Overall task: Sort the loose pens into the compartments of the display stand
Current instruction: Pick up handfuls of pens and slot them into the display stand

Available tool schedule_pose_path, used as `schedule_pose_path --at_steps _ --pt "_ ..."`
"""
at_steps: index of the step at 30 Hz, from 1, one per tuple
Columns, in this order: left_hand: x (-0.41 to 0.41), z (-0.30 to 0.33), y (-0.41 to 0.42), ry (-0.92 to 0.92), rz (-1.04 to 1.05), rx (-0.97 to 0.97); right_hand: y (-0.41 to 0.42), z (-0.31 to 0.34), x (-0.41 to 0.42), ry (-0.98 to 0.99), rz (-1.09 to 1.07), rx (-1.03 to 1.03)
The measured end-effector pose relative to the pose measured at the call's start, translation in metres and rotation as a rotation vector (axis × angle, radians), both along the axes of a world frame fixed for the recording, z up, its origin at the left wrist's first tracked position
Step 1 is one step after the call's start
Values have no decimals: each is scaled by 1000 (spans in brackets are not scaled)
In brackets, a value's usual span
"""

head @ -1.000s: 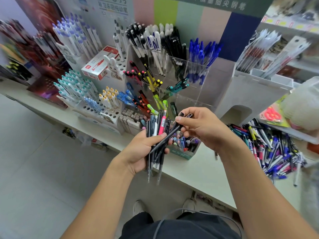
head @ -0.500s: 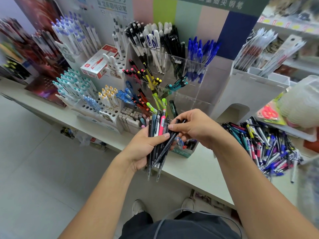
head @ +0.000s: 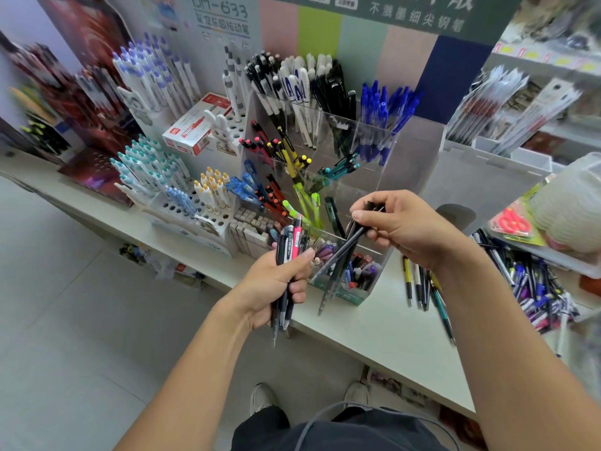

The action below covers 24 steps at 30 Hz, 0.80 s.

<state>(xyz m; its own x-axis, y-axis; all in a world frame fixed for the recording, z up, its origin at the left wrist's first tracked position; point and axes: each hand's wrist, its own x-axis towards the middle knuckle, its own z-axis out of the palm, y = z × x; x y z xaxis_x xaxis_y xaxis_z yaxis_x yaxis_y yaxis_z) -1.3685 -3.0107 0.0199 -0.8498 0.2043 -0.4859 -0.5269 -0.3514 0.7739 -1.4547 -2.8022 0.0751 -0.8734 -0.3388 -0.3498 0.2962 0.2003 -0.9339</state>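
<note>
Mid-sort: left hand [head: 276, 284] clamped on an upright bundle of mixed pens [head: 290, 245] over the counter's [head: 383, 333] front edge. Right hand [head: 406, 229] clamped on a few dark pens [head: 344, 252], tips slanting down toward the display stand [head: 328, 148]. More loose pens [head: 533, 288] heaped at the counter's right end. Next, probably: finding the black-pen compartment at the stand's back and dropping these in tip-first, clear of neighbouring dividers.

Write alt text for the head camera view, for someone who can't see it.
A person's left hand grips a bundle of pens while the right hand holds a few black pens above a clear display stand. More loose pens lie heaped on the counter at right.
</note>
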Motion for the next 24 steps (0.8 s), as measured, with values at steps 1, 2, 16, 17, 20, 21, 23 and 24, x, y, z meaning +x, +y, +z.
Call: schedule_pose_path --at_steps 1,2,16,17,20,21,23,24 --pt "0 0 1 -9 -1 9 -1 -2 -1 11 3 16" --pt "0 0 1 -15 -10 -6 -2 -4 -1 17 15 31" --pt "-2 15 -9 -92 -357 203 -19 9 -6 23 432 -24" --pt "-2 18 -8 -93 -333 166 -19 9 -6 25 429 -33" --pt "0 24 -5 -51 -192 44 -17 9 -9 57 349 -41" --pt "0 26 -4 -24 -160 18 -15 9 -10 78 323 -30" --pt "-2 29 -4 58 -116 -31 -8 12 -14 106 296 -3" --pt "-4 31 -3 91 -99 -79 -5 14 -15 112 290 8"
